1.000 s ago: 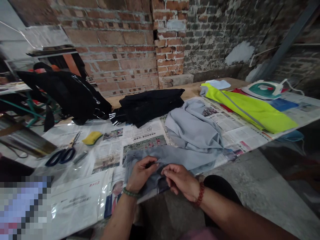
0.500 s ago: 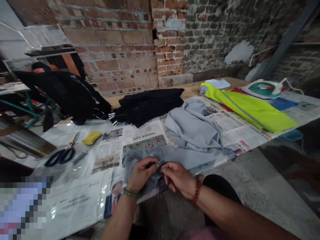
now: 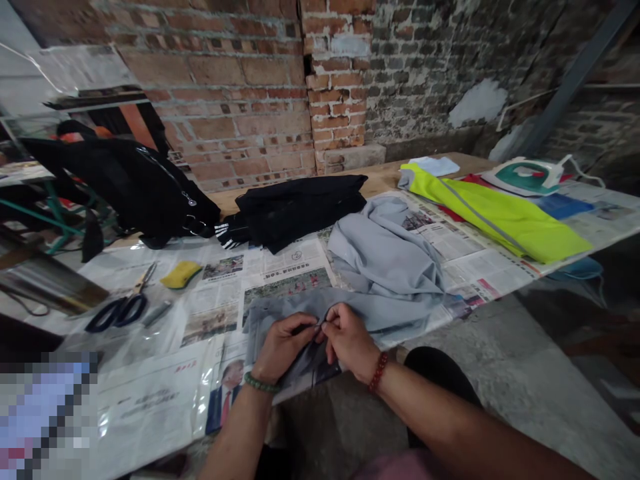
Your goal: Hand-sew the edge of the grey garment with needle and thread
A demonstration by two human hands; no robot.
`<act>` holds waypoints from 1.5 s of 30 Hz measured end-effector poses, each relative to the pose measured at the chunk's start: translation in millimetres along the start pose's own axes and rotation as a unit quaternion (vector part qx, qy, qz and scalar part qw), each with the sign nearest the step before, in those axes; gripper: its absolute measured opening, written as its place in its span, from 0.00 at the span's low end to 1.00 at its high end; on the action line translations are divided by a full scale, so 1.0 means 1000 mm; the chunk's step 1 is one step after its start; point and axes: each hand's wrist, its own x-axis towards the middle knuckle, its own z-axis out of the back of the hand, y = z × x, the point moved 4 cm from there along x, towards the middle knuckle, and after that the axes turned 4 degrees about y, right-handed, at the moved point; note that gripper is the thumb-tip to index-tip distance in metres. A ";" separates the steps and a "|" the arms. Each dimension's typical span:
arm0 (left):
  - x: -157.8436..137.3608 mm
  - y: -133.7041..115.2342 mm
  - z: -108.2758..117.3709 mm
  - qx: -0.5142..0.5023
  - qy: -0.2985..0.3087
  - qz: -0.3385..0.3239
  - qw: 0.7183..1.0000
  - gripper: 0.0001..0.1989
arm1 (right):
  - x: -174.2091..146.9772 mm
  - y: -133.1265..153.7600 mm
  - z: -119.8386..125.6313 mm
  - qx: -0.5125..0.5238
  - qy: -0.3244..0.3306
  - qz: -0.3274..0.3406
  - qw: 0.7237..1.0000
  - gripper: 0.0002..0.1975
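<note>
The left hand (image 3: 280,350) is pinching the gray garment (image 3: 385,307) with thumb and forefinger pressed together, near the front edge of the table (image 3: 483,165). The right hand (image 3: 350,340) is meeting it almost tip to tip, its thumb and fingertips also pressed together; whatever it is pinching is too small to make out. The gray garment is lying partly bunched behind the hands and partly spreading under them, over newspapers (image 3: 150,407) that are showing beneath clear plastic. Among the containers, a black backpack (image 3: 135,193) is leaning at the back left, a silver zipper pull hanging on its front, and its contents are staying hidden inside dark fabric. A shiny metal cylinder (image 3: 55,277), perhaps a flask, is lying tilted at the left edge, its interior hidden from view. Between it and the hands, scissors (image 3: 120,310) with dark handles are resting beside a small gray cylinder (image 3: 157,313), and a yellow sponge (image 3: 181,274) is sitting just beyond. A black garment (image 3: 300,208) is lying folded right of the backpack. Farther right, a neon yellow garment (image 3: 500,217) is stretching toward the table's front edge, and a green-and-white iron (image 3: 527,176) is resting behind it.
</note>
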 end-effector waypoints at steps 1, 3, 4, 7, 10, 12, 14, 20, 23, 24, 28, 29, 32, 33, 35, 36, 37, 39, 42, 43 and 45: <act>0.000 0.000 0.000 -0.004 -0.004 0.001 1.000 0.07 | -0.003 0.003 0.002 -0.013 0.018 -0.011 1.000 0.03; -0.001 0.001 0.001 -0.011 -0.016 0.006 1.000 0.07 | -0.012 0.014 0.010 -0.071 0.075 -0.030 0.994 0.03; -0.002 0.003 0.001 -0.013 -0.019 0.008 1.000 0.07 | -0.016 0.023 0.018 -0.117 0.096 -0.025 0.988 0.05; -0.002 0.006 0.001 -0.013 -0.017 0.011 1.000 0.07 | -0.015 0.063 0.052 -0.288 -0.003 0.116 0.951 0.09; -0.002 0.006 0.002 -0.007 -0.025 0.006 1.000 0.07 | 0.006 0.088 0.062 -0.401 -0.063 0.245 0.881 0.09; -0.002 0.004 0.003 0.000 -0.030 -0.003 1.000 0.07 | 0.028 0.082 0.049 -0.426 0.037 0.225 0.876 0.11; -0.001 0.002 0.003 0.007 -0.031 -0.011 0.999 0.07 | 0.045 0.065 0.033 -0.414 0.143 0.167 0.883 0.13; -0.001 0.002 0.004 0.019 -0.041 -0.016 0.999 0.07 | 0.053 0.035 0.021 -0.241 0.157 0.063 0.956 0.09; 0.001 0.006 0.004 0.028 -0.048 -0.003 0.998 0.08 | 0.052 0.033 0.024 -0.194 0.152 0.056 0.968 0.07; 0.001 0.007 0.004 0.029 -0.048 0.004 0.998 0.08 | 0.052 0.033 0.025 -0.184 0.151 0.051 0.970 0.06; 0.002 0.010 0.004 0.014 -0.035 0.027 0.999 0.09 | 0.055 0.036 0.023 -0.104 0.113 0.038 0.987 0.05; 0.002 0.010 0.005 0.006 -0.033 0.034 0.999 0.09 | 0.056 0.038 0.023 -0.074 0.098 0.032 0.992 0.06; 0.002 0.011 0.005 -0.021 -0.034 0.048 0.998 0.08 | 0.058 0.040 0.023 0.008 0.058 -0.006 0.998 0.08; 0.002 0.012 0.005 -0.028 -0.035 0.049 0.998 0.08 | 0.058 0.042 0.024 0.025 0.051 -0.014 0.998 0.08; 0.002 0.012 0.005 -0.032 -0.037 0.046 0.998 0.09 | 0.058 0.046 0.025 0.049 0.056 -0.016 0.997 0.07; 0.002 0.011 0.006 -0.029 -0.038 0.045 0.998 0.09 | 0.059 0.048 0.025 0.063 0.066 -0.012 0.996 0.06; 0.002 0.011 0.006 -0.025 -0.039 0.044 0.998 0.09 | 0.060 0.050 0.025 0.080 0.077 -0.011 0.994 0.06; 0.002 0.010 0.006 -0.019 -0.041 0.045 0.998 0.09 | 0.063 0.052 0.025 0.120 0.099 -0.013 0.988 0.05; 0.001 0.008 0.007 -0.024 -0.042 0.052 0.997 0.08 | 0.069 0.056 0.026 0.166 0.145 -0.017 0.975 0.03; 0.001 0.008 0.007 -0.027 -0.041 0.053 0.997 0.08 | 0.072 0.058 0.027 0.176 0.161 -0.018 0.971 0.04; 0.001 0.008 0.006 -0.030 -0.039 0.056 0.997 0.08 | 0.076 0.064 0.032 0.189 0.171 -0.014 0.967 0.06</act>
